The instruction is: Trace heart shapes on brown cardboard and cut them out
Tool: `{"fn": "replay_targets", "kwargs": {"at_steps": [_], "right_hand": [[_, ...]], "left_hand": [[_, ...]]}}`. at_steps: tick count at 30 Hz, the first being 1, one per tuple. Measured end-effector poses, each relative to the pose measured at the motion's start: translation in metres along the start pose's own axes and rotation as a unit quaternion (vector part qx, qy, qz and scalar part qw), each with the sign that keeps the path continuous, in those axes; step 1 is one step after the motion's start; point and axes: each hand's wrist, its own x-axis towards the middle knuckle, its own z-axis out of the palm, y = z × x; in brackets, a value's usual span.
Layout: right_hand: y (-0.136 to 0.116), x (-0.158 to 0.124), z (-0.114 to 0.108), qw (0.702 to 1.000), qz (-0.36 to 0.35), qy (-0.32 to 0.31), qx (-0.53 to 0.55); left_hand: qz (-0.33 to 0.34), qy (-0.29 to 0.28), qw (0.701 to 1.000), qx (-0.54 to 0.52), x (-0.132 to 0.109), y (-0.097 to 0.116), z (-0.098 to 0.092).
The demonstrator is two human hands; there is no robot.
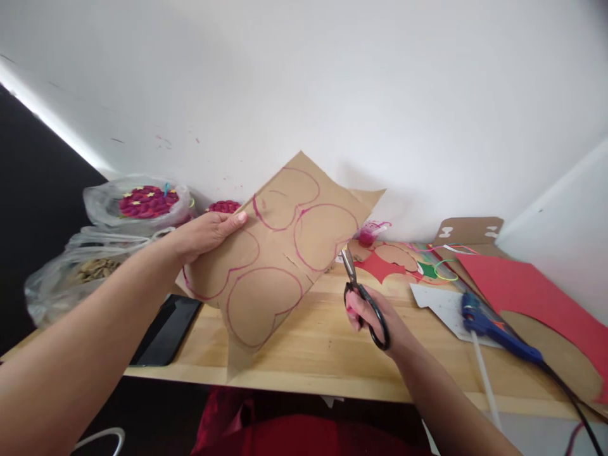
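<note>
My left hand (213, 233) grips the left edge of a brown cardboard piece (280, 253), thumb on top and the fingers hidden behind. Several heart outlines in magenta marker cover its face, and it is held up tilted above the table. My right hand (370, 313) is closed round the black handles of a pair of scissors (351, 269). Their blades point up at the cardboard's right edge, beside the heart drawn there. Whether the tips touch or bite into the cardboard I cannot tell. A short slit or crease shows near the lower middle edge.
On the wooden table (313, 342), a blue glue gun (498, 332), red paper (532, 297) and white paper (441, 310) lie right. Colourful scraps (380, 266) lie behind the scissors. A black phone (166, 329) and plastic bags (95, 253) are left. A white wall (304, 76) stands behind.
</note>
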Motion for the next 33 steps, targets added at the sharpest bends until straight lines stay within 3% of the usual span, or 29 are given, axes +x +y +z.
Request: {"fn": "replay_targets", "kwargs": {"at_steps": [4,9,12,16,20,26,33], "right_hand": [[-0.016,-0.043,0.005,0.996,0.047,-0.070,-0.034],[-0.025,-0.091,-0.002,0.979,0.176,-0.078,-0.061],[-0.035,-0.108,-0.005,0.974,0.196,-0.089,-0.076],[-0.043,-0.100,0.005,0.971,0.180,-0.129,-0.085],[-0.032,-0.079,0.014,0.965,0.179,-0.152,-0.116],[-0.025,-0.073,0.009,0.957,0.189,-0.161,-0.153],[-0.027,-0.070,0.002,0.946,0.212,-0.158,-0.190]], "left_hand": [[-0.033,-0.101,0.993,-0.052,-0.007,-0.011,0.010],[-0.074,-0.127,0.985,-0.089,-0.018,-0.018,0.025],[-0.085,-0.147,0.980,-0.108,-0.022,-0.025,0.035],[-0.071,-0.208,0.973,-0.077,-0.026,-0.033,0.057],[-0.085,-0.234,0.967,-0.053,-0.029,-0.038,0.072],[-0.086,-0.222,0.971,-0.014,-0.031,-0.043,0.074],[-0.117,-0.236,0.963,-0.056,-0.027,-0.051,0.079]]}}
